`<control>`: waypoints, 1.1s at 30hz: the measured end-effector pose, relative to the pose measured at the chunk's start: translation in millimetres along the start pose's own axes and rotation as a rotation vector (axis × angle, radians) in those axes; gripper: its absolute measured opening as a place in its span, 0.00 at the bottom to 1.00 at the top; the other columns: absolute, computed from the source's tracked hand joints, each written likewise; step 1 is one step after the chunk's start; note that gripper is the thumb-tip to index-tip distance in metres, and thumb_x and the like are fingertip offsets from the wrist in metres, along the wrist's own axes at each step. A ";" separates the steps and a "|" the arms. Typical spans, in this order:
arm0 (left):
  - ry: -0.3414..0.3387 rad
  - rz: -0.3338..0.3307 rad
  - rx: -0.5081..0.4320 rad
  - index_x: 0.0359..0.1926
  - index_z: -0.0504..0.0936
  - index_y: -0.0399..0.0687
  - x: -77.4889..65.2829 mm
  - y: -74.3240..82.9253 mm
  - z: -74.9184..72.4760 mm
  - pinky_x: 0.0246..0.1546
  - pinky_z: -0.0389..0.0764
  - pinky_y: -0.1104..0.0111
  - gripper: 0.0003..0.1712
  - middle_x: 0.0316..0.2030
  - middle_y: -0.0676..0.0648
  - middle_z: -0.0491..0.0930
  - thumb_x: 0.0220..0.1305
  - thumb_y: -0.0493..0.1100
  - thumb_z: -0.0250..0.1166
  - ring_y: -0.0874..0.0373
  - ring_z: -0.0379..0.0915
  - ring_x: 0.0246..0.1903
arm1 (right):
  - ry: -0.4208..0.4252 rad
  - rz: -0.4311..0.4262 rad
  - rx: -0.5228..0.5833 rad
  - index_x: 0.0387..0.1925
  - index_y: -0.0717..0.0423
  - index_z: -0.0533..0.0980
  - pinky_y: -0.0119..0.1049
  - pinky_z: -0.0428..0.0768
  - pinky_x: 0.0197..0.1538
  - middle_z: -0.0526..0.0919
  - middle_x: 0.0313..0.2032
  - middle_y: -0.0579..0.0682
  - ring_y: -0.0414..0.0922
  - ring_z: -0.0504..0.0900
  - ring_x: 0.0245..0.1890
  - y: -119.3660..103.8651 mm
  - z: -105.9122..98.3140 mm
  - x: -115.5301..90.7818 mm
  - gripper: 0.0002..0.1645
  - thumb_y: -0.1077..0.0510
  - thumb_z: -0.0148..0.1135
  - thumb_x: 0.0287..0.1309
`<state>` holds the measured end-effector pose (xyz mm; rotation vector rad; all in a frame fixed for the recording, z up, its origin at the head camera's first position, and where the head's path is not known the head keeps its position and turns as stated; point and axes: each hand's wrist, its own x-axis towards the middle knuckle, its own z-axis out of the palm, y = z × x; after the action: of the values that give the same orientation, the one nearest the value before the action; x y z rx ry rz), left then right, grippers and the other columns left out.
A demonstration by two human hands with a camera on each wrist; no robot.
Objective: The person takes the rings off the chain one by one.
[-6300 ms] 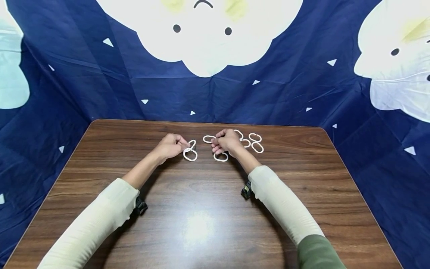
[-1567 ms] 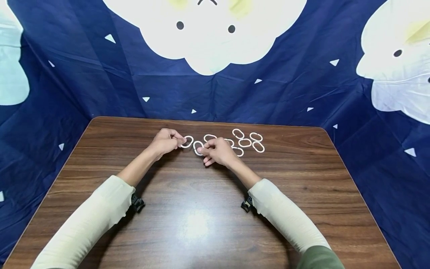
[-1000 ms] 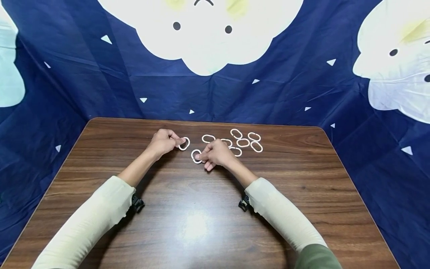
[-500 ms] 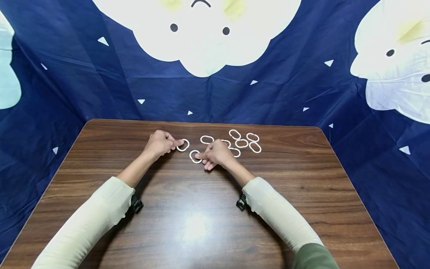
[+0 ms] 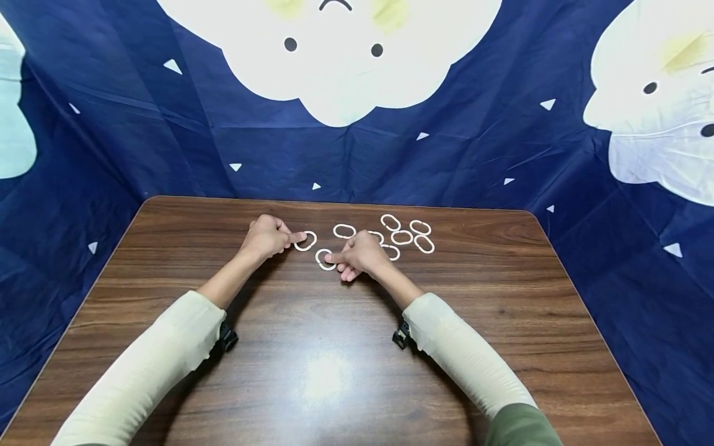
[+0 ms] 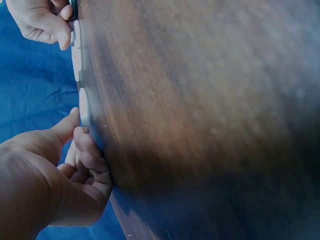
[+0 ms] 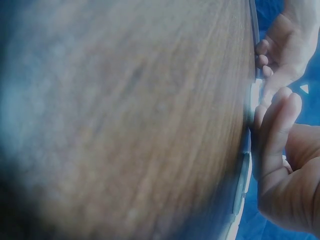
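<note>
My left hand point(image 5: 264, 238) has its thumb over the edge of a white oval link point(image 5: 315, 239) and its other fingers curled beneath. In the left wrist view, its thumb and forefinger meet at the end of that link point(image 6: 84, 104). To the right and slightly nearer, my right hand point(image 5: 365, 254) pinches a second white oval link point(image 5: 317, 258), thumb reaching over its ring. Both links lie low over the wooden table, apart from each other. The right hand point(image 7: 292, 165) hides part of its own link in the right wrist view.
Another white link point(image 5: 344, 225) lies just beyond my right hand. Several more links, among them one at the group's right point(image 5: 433, 248), are spread along the far right; two are partly behind my right hand. A blue cloud-patterned curtain point(image 5: 346, 161) rises behind the brown table point(image 5: 502, 297).
About six seconds ago, my left hand was beside two overlapping links and my right hand was over others. Since then each hand has come to its own link, and these have moved apart and down.
</note>
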<state>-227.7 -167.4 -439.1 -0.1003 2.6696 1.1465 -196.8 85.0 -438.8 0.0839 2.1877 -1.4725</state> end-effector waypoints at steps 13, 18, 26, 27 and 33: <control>-0.031 0.050 -0.128 0.39 0.89 0.39 -1.4 -6.6 -4.1 0.18 0.71 0.68 0.22 0.20 0.52 0.80 0.72 0.55 0.79 0.61 0.69 0.18 | -0.030 -0.041 0.047 0.33 0.66 0.84 0.30 0.86 0.22 0.85 0.20 0.50 0.37 0.84 0.13 3.0 -5.1 -5.1 0.15 0.59 0.79 0.71; -0.050 0.070 -0.173 0.38 0.86 0.37 -2.0 -7.2 -6.0 0.20 0.72 0.68 0.23 0.22 0.53 0.81 0.74 0.54 0.78 0.59 0.71 0.21 | -0.030 -0.060 0.037 0.35 0.68 0.85 0.31 0.86 0.23 0.85 0.21 0.51 0.37 0.85 0.14 -0.3 -9.3 -9.8 0.16 0.59 0.80 0.70; -0.055 0.066 -0.211 0.38 0.86 0.38 -3.2 -9.2 -12.1 0.21 0.72 0.68 0.23 0.24 0.54 0.81 0.73 0.55 0.79 0.57 0.73 0.25 | 0.000 -0.081 0.009 0.37 0.70 0.84 0.33 0.87 0.23 0.87 0.23 0.53 0.38 0.85 0.14 -1.1 -23.8 -17.7 0.21 0.53 0.80 0.71; -0.052 0.065 -0.214 0.38 0.86 0.39 -3.3 -9.5 -12.9 0.21 0.72 0.68 0.23 0.24 0.54 0.81 0.73 0.55 0.79 0.57 0.74 0.25 | 0.004 -0.086 0.011 0.37 0.69 0.83 0.33 0.87 0.23 0.87 0.23 0.53 0.38 0.85 0.14 0.2 -26.0 -18.6 0.22 0.53 0.80 0.71; -0.050 0.059 -0.236 0.38 0.85 0.40 -5.1 -11.1 -17.7 0.22 0.73 0.68 0.22 0.24 0.56 0.80 0.73 0.54 0.80 0.58 0.76 0.26 | 0.014 -0.099 0.026 0.34 0.67 0.81 0.35 0.87 0.24 0.88 0.25 0.53 0.40 0.85 0.16 12.9 -42.1 -21.8 0.24 0.49 0.79 0.73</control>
<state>-224.3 -188.0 -433.9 -0.0325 2.4996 1.4595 -189.0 132.3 -428.2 -0.0053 2.2118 -1.5587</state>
